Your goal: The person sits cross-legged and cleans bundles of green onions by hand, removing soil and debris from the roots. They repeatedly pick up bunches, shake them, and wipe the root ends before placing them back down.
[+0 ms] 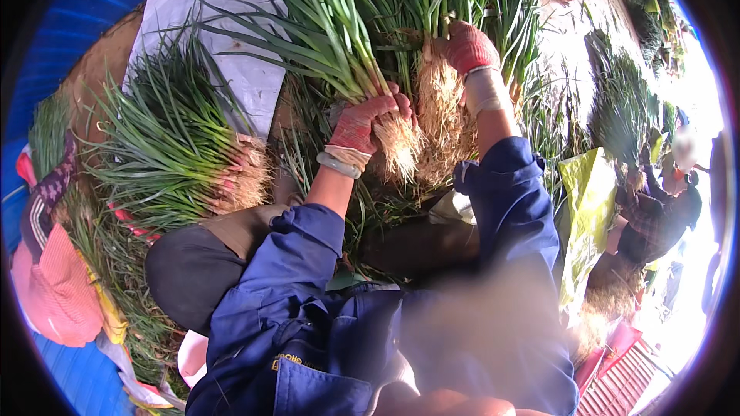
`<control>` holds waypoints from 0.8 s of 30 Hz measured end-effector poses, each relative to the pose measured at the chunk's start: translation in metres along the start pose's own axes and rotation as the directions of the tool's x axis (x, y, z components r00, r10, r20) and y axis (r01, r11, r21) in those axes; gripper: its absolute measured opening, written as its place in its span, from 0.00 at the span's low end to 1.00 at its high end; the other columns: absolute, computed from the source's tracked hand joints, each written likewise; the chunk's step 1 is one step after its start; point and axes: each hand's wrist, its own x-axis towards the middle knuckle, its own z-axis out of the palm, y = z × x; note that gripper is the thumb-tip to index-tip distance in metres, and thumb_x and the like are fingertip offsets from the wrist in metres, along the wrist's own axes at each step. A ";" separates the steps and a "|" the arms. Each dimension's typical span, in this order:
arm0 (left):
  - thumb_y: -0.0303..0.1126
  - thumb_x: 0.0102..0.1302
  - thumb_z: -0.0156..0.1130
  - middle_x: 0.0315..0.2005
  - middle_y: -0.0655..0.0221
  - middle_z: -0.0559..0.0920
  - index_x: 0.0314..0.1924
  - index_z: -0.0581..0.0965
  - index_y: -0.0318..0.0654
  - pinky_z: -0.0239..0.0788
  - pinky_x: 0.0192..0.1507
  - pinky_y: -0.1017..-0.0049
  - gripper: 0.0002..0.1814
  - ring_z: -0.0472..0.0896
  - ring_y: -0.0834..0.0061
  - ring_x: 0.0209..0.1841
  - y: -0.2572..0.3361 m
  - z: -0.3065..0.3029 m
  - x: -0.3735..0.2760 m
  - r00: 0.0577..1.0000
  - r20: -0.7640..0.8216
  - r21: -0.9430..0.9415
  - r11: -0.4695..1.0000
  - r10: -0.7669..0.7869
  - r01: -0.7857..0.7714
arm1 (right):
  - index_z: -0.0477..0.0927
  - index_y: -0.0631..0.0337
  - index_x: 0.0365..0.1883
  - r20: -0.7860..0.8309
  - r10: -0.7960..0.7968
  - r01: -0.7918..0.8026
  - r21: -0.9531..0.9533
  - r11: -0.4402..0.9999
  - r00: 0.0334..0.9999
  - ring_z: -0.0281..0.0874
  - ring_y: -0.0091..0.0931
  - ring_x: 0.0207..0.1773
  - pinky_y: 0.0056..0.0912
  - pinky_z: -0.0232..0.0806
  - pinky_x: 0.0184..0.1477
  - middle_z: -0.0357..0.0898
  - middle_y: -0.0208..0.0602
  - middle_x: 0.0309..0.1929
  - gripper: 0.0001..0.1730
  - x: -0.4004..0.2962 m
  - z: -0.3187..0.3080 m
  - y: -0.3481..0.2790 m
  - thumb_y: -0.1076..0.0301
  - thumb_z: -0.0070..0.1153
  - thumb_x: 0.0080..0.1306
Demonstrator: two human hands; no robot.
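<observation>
My left hand (pixel 370 127), in a red knit glove with a bangle at the wrist, is closed around a bunch of spring onions or green garlic (pixel 352 52). Its long leaves point up and away, and pale fibrous roots hang below my fist. To the right, my right hand (pixel 471 49), gloved likewise, is at the stalks of a larger upright pile of the same plants (pixel 433 98). Its fingertips are partly hidden, so their grip is unclear. Left of my knee lies a gathered heap of these plants (pixel 179 144), roots facing me.
A white sheet (pixel 225 17) lies behind the left heap. Pink striped cloth (pixel 55 283) is at far left. Blue corrugated panels (pixel 87 23) edge the space. On the right are a yellow sheet (pixel 587 214) and another person (pixel 659 214) among more plants, in strong glare.
</observation>
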 end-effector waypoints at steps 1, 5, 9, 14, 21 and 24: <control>0.22 0.56 0.61 0.31 0.59 0.80 0.44 0.75 0.34 0.73 0.39 0.56 0.14 0.79 0.63 0.34 -0.001 0.003 -0.002 0.999 -0.032 0.005 1.000 -0.016 0.016 | 0.82 0.55 0.37 0.083 -0.058 0.057 0.014 0.998 0.995 0.81 0.32 0.39 0.34 0.71 0.44 0.82 0.40 0.36 0.24 0.012 0.015 0.014 0.49 0.63 0.44; 0.23 0.57 0.61 0.31 0.60 0.80 0.45 0.74 0.35 0.73 0.41 0.56 0.15 0.79 0.62 0.34 0.007 0.008 -0.006 0.992 -0.100 -0.068 0.995 -0.075 0.068 | 0.83 0.60 0.32 0.188 -0.181 0.047 0.557 0.829 0.965 0.78 0.25 0.30 0.26 0.70 0.35 0.80 0.31 0.26 0.09 -0.004 -0.001 0.021 0.66 0.56 0.57; 0.24 0.57 0.62 0.37 0.58 0.82 0.46 0.74 0.36 0.73 0.47 0.55 0.15 0.81 0.62 0.38 0.002 -0.005 -0.005 0.995 -0.063 -0.097 0.993 -0.079 0.073 | 0.82 0.62 0.39 -0.067 -0.178 0.155 0.825 0.543 0.982 0.76 0.23 0.34 0.24 0.68 0.40 0.80 0.32 0.33 0.11 -0.016 -0.008 0.037 0.70 0.58 0.57; 0.24 0.58 0.60 0.40 0.57 0.81 0.47 0.74 0.37 0.74 0.47 0.52 0.15 0.81 0.62 0.40 0.004 0.006 -0.006 0.982 -0.166 -0.054 0.996 -0.085 0.077 | 0.82 0.67 0.40 0.041 -0.026 -0.025 0.896 0.444 0.999 0.76 0.21 0.36 0.24 0.67 0.42 0.82 0.32 0.35 0.17 -0.018 0.001 0.014 0.62 0.62 0.59; 0.26 0.58 0.59 0.44 0.59 0.81 0.48 0.73 0.33 0.75 0.47 0.61 0.17 0.81 0.65 0.43 0.017 0.026 -0.005 0.993 -0.118 0.061 0.998 -0.013 0.021 | 0.80 0.65 0.44 0.074 -0.145 -0.077 0.997 -0.016 0.987 0.78 0.24 0.43 0.24 0.68 0.49 0.82 0.36 0.41 0.16 -0.056 -0.014 0.008 0.62 0.52 0.66; 0.27 0.60 0.57 0.45 0.57 0.79 0.51 0.72 0.32 0.75 0.47 0.57 0.18 0.79 0.64 0.46 0.009 0.015 0.000 0.998 -0.068 0.191 0.982 0.019 -0.006 | 0.79 0.65 0.47 -0.160 -0.299 0.251 0.921 0.297 0.941 0.78 0.23 0.43 0.24 0.70 0.46 0.81 0.36 0.42 0.17 -0.062 0.005 0.024 0.62 0.51 0.67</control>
